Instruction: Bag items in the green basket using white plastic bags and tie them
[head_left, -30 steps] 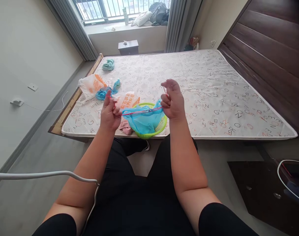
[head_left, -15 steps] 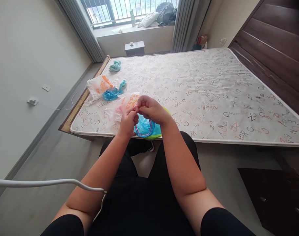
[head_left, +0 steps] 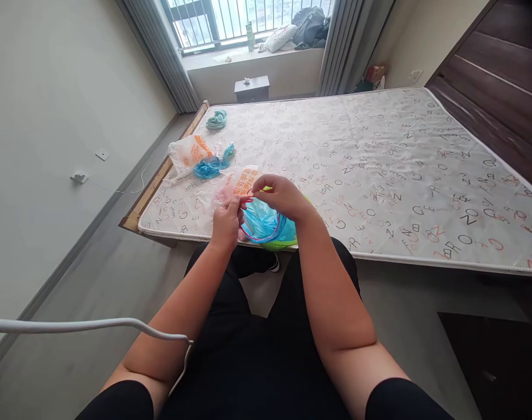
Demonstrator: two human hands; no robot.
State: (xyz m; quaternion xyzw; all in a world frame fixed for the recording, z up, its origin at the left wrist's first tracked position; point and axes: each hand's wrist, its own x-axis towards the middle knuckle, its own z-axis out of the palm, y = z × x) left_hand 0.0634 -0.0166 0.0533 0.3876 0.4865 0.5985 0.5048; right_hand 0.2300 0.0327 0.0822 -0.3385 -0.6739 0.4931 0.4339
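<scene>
The left hand (head_left: 226,223) pinches a thin red cord (head_left: 261,240) looped around a crumpled blue plastic bag (head_left: 263,221). The right hand (head_left: 280,197) curls just beside it, its grip unclear, above a green basket (head_left: 279,246) at the mattress (head_left: 380,175) near edge.

hands (head_left: 226,223): 2 — blue bags (head_left: 261,223): 2 — printed bags (head_left: 191,153): 2 — basket (head_left: 279,246): 1

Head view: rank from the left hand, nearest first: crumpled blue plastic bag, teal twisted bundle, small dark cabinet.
1. Crumpled blue plastic bag: on the mattress, just ahead of the left hand.
2. Teal twisted bundle: farther ahead, near the mattress's far corner.
3. Small dark cabinet: beyond the mattress, under the window.
</scene>
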